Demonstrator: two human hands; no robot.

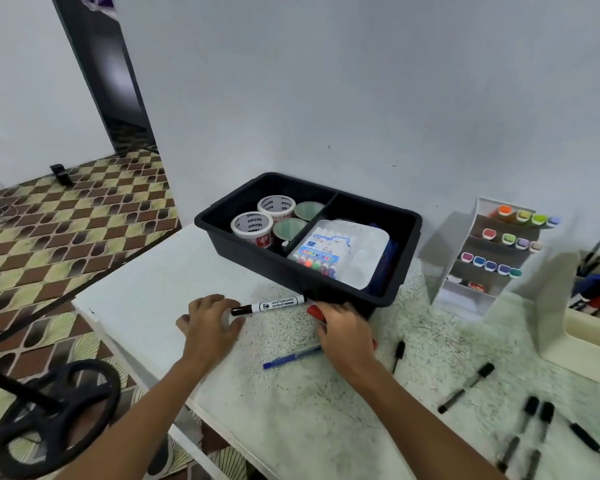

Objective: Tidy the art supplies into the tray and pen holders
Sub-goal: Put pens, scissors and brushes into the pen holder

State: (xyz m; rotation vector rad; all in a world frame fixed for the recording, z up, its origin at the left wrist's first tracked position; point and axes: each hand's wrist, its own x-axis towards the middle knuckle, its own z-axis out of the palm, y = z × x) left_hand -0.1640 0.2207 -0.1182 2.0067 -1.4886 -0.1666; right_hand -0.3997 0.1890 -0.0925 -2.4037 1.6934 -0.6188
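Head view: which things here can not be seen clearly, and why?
- Red marker: mostly covered by the right hand.
- Blue pen: one end hidden under the right hand.
- Blue item in the black tray: under the color pen pack.
- Pen holder: cut by the right edge, blurred.

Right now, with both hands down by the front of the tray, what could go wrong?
1. The whiteboard marker lies loose at the left hand's fingertips; a nudge could roll it toward the table's left edge.
2. The right hand covers a red marker beside the black tray, so its grip is unclear; it may slip.
3. The right forearm lies over the blue pen and may sweep it away.
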